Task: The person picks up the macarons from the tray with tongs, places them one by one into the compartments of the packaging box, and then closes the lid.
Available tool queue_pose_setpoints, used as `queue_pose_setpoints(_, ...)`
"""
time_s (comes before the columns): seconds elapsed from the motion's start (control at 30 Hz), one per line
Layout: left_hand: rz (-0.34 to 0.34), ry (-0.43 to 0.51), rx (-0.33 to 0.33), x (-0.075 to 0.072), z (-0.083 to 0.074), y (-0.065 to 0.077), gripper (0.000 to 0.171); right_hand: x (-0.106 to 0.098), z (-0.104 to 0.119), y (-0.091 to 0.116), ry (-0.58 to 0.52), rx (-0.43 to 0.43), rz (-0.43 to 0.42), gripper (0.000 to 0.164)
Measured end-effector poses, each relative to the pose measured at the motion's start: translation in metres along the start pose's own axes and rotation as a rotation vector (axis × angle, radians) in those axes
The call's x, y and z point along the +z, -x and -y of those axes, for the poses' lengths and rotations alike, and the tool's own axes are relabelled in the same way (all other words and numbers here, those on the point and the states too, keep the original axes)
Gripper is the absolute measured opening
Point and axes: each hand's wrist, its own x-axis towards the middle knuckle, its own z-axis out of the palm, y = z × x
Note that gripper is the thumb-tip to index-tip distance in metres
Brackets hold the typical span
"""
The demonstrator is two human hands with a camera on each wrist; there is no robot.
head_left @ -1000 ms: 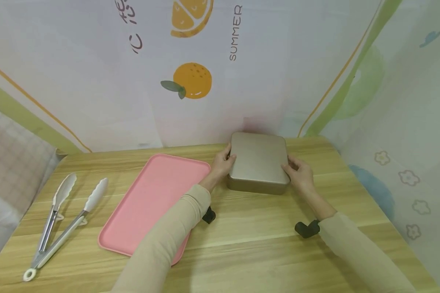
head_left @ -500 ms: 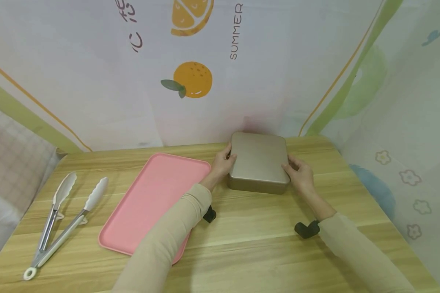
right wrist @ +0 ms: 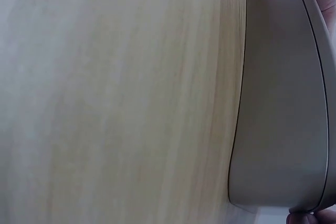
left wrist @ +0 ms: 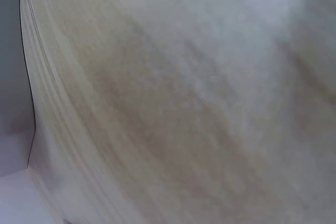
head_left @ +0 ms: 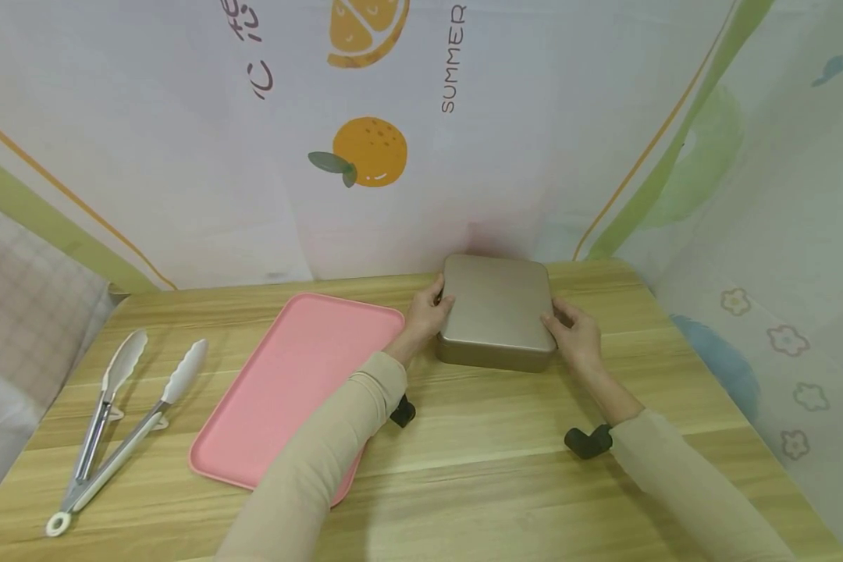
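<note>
A square, champagne-coloured metal tin (head_left: 495, 304) with a rounded lid sits near the table's back edge. My left hand (head_left: 424, 316) grips its left side, thumb at the lid's edge. On the opposite side, my right hand (head_left: 578, 334) holds the tin with the thumb on the lid's edge and the other fingers partly hidden. The right wrist view shows the tin's front wall (right wrist: 281, 103) and the thin seam under the lid, with fingertips (right wrist: 302, 217) at that seam. Mostly wood tabletop (left wrist: 157, 103) fills the left wrist view.
A pink tray (head_left: 288, 375) lies left of the tin, partly under my left forearm. Farther left, tongs (head_left: 105, 437) with white tips lie spread apart. A printed cloth (head_left: 499, 140) hangs right behind the table, and another stretch of cloth borders the right side.
</note>
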Motion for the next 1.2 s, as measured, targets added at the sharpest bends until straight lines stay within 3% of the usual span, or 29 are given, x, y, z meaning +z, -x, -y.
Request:
queue_pose_setpoints(0.6,0.003,0.014,-0.005,0.0002,0.0036,-0.0024,0.055,0.0024,-0.0021,-0.0008,0.013,-0.010,-0.034,0.052)
queue_pose_setpoints(0.93,-0.018,-0.086,0.048,0.0004,0.0063,-0.0002,0.053,0.0027,-0.0039,0.0015,0.054,-0.088,-0.021,0.051)
queue_pose_setpoints(1.2,-0.049,-0.175,0.096,0.0004,0.0083,0.0021,0.051,0.0037,-0.0059,0.0008,0.046,-0.085,-0.041,0.049)
